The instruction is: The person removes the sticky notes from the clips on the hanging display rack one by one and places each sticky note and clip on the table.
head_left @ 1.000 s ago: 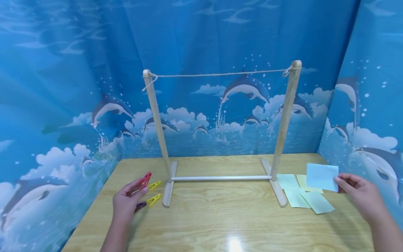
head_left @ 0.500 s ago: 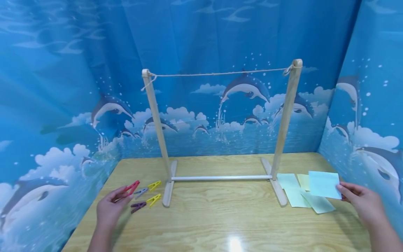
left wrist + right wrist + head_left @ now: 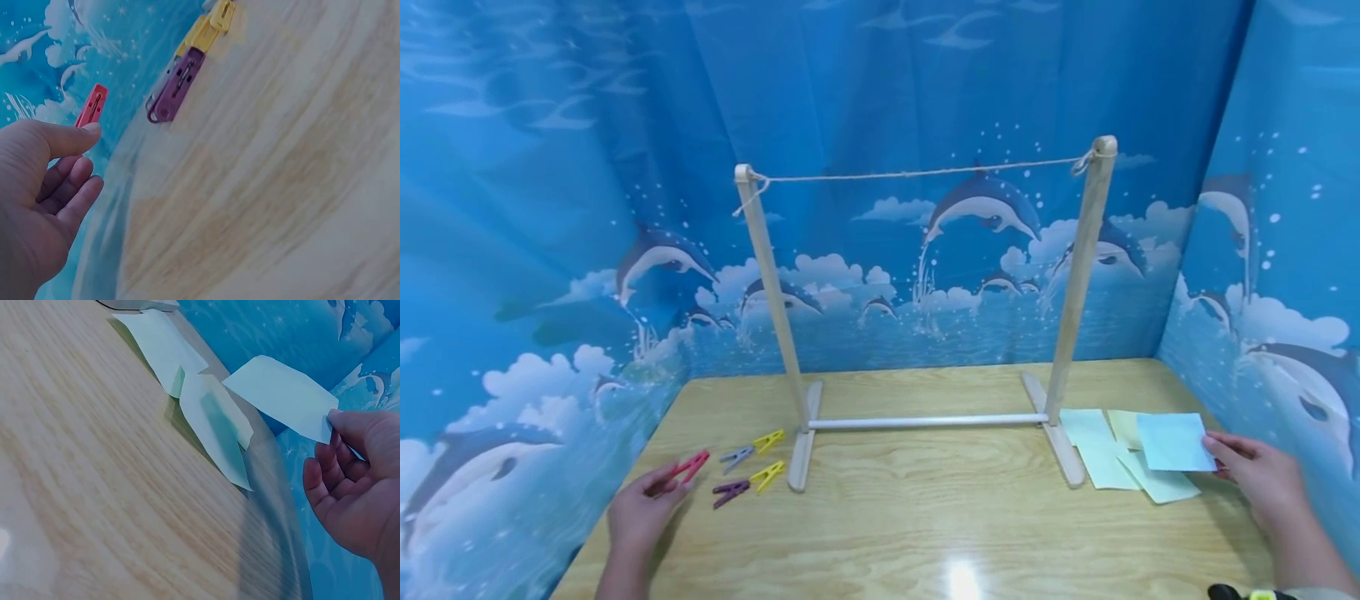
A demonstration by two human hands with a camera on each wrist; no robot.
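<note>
At the table's left, my left hand (image 3: 643,510) pinches a red clothespin (image 3: 691,467) between thumb and fingers; the left wrist view shows the red clothespin (image 3: 93,106) pointing away from the thumb. To its right lie a purple clothespin (image 3: 731,492), a grey clothespin (image 3: 737,457) and two yellow clothespins (image 3: 767,476). On the far right, my right hand (image 3: 1262,477) holds a light blue paper sheet (image 3: 1175,442) by its right edge. Pale green sheets (image 3: 1102,460) and a yellow sheet (image 3: 1123,427) lie beneath and beside it. The right wrist view shows the held sheet (image 3: 284,397) raised above them.
A wooden frame with two posts (image 3: 1078,283) stands mid-table, joined by a white bottom bar (image 3: 925,422). Between the post tops runs a string (image 3: 910,174), knotted at both ends. Blue dolphin-print curtains (image 3: 880,100) enclose the wooden table (image 3: 910,517).
My left hand has moved left and toward me with the red clothespin, uncovering the grey and purple ones. My right hand has lowered the blue sheet a little.
</note>
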